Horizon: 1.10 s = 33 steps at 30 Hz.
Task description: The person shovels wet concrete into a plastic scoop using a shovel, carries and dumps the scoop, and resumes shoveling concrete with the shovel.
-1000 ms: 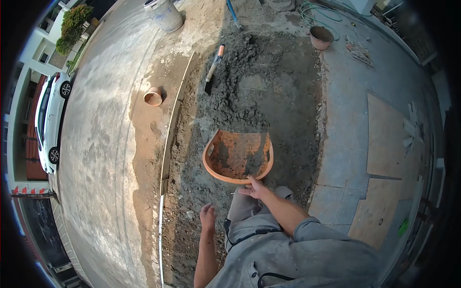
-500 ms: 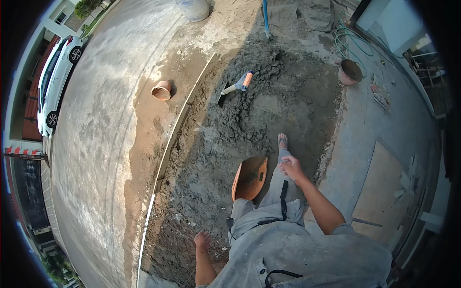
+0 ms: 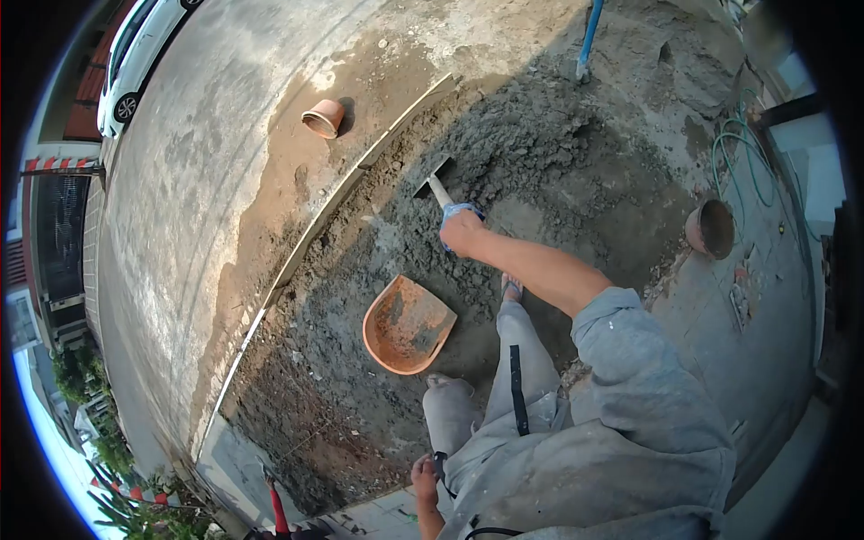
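Observation:
My right hand (image 3: 462, 231) is closed around the handle of a short-handled hoe (image 3: 439, 187), over a bluish wrapping. The hoe's dark flat blade rests at the edge of a heap of wet grey mortar (image 3: 531, 126). Low by my left thigh, my left hand (image 3: 425, 477) has loosely curled fingers and nothing visible in it. An orange scoop pan (image 3: 405, 328), smeared with mortar inside, lies hollow side up in front of my left knee.
A long board (image 3: 333, 202) edges the mortar on the left; beyond it lies a small bucket (image 3: 324, 118). Another bucket (image 3: 710, 229) and a green hose (image 3: 742, 162) are at right. A blue pole (image 3: 590, 40) stands at the back. Another person's red sleeve (image 3: 278, 508) shows bottom left.
My right hand has moved forward from over my right leg and taken hold of the hoe's handle. The scoop pan, formerly tilted up between my legs, now lies further left. My view has shifted.

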{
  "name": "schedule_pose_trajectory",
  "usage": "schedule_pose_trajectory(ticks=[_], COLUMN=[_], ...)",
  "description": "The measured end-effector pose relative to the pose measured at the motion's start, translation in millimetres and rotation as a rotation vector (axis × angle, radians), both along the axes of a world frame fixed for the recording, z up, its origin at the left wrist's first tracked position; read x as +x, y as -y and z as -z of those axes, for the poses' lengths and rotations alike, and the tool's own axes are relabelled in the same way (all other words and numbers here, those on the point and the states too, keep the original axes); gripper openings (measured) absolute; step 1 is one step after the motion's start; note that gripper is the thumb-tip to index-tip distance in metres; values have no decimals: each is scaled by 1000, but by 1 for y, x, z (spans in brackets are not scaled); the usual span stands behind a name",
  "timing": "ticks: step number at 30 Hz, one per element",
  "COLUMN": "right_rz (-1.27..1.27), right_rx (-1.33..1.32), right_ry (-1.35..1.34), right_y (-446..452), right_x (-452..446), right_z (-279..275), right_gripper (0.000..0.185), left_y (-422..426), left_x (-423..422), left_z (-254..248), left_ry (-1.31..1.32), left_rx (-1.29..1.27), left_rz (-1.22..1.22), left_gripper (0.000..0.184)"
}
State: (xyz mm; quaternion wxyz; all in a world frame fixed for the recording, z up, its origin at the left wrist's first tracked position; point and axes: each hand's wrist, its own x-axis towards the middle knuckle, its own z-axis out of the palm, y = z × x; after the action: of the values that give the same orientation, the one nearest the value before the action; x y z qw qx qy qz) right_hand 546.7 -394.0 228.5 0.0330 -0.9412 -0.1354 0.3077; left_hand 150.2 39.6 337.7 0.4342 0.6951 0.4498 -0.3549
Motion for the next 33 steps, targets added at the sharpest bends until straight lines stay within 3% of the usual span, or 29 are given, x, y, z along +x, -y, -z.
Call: schedule_pose_trajectory(ticks=[1,4,8,11,13,14,16,19,22,23,25,26,28,30,33], right_rz=[-32,-81,-6,126,603,600,1034,1096,1181,1389,1762,1905,2129,2323,2619], right_rx=[36,71,134,194,459,444,740,905,1069,1173,1371,1454,1404,1463,1548], right_ry=[-28,-242,-157,-45,261,291,245,268,288,181,11,-34,3,71,239], right_y=[-1,-7,-4,-4,-1,7,32,50,79,102,149,178,224,270,349], right_x=[1,-9,-49,-99,-117,-125,-156,-241,-318,-335,-380,-402,-446,-494,-558], right_z=[-3,-2,-16,-138,-207,-232,-266,-302,-333,-345,-361,-362,-354,-332,-279], right_gripper=[26,28,21,20,21,21,28,30,26,23,19,18,26,24,23], left_y=[3,29,50,69,97,111,165,256,359,392,452,475,495,545,643], left_x=[-21,-50,-64,-46,2,25,93,164,186,187,182,173,128,96,49], left_z=[4,1,18,33,53,68,67,63,59,59,59,92,158,179,213], left_ry=[45,-18,0,28,110,168,219,139,-73,-84,-64,-23,-40,-260,-351], left_rx=[-9,-5,-105,-140,-237,-320,-444,-828,-1275,-1269,-1214,-1166,-1322,-1171,-1127], left_rz=[-172,-264,-227,-169,-51,17,118,-22,-438,-419,-797,-1055,-916,-966,-910], left_gripper=[27,29,30,32,33,33,38,56,74,74,73,58,41,34,28])
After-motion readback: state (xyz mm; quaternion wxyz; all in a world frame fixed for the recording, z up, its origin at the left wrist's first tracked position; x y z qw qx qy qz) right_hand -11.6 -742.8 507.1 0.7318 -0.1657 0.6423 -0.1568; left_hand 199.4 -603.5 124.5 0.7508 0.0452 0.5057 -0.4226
